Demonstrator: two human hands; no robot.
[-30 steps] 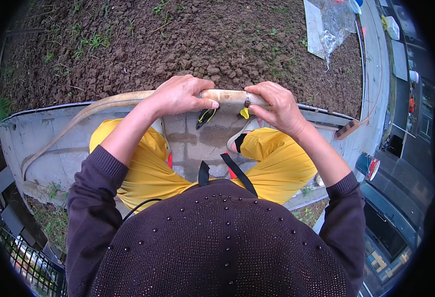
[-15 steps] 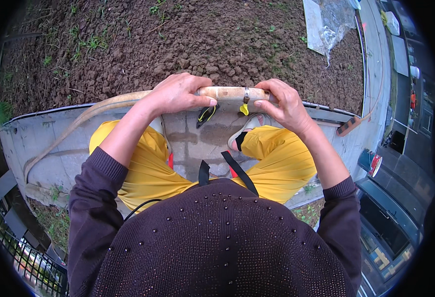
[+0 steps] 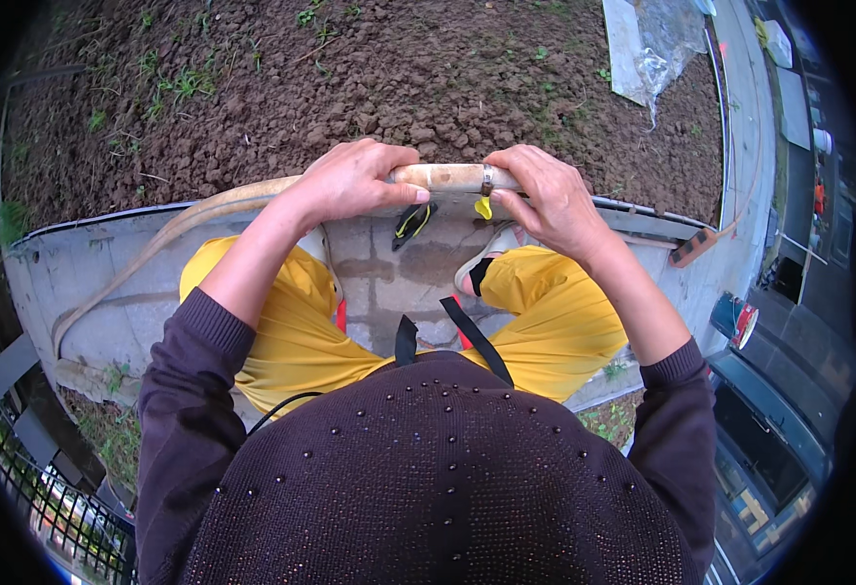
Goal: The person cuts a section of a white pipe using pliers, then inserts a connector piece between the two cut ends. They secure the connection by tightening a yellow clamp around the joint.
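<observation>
A pale tan hose (image 3: 453,176) runs level between my hands. My left hand (image 3: 358,181) is wrapped round it, thumb lying along the near side. Further right, my right hand (image 3: 548,198) grips the hose just beside a metal hose clamp (image 3: 487,179), its thumb close to the clamp's yellow thumb key (image 3: 484,208). The hose end past the clamp is hidden in that hand. Below the hose, on the paving, lies a black and yellow hand tool (image 3: 411,225), whose kind I cannot make out.
Beyond the kerb spreads a bed of clumped brown soil (image 3: 428,88) with small weeds. A board (image 3: 624,49) and plastic sheeting (image 3: 670,44) lie at its far right. On the right are an orange power strip (image 3: 693,248) and a bucket (image 3: 735,321). The hose trails left over the paving.
My right hand has slid left along the hose, up against the clamp, and covers the part that showed there. The left hand keeps its hold.
</observation>
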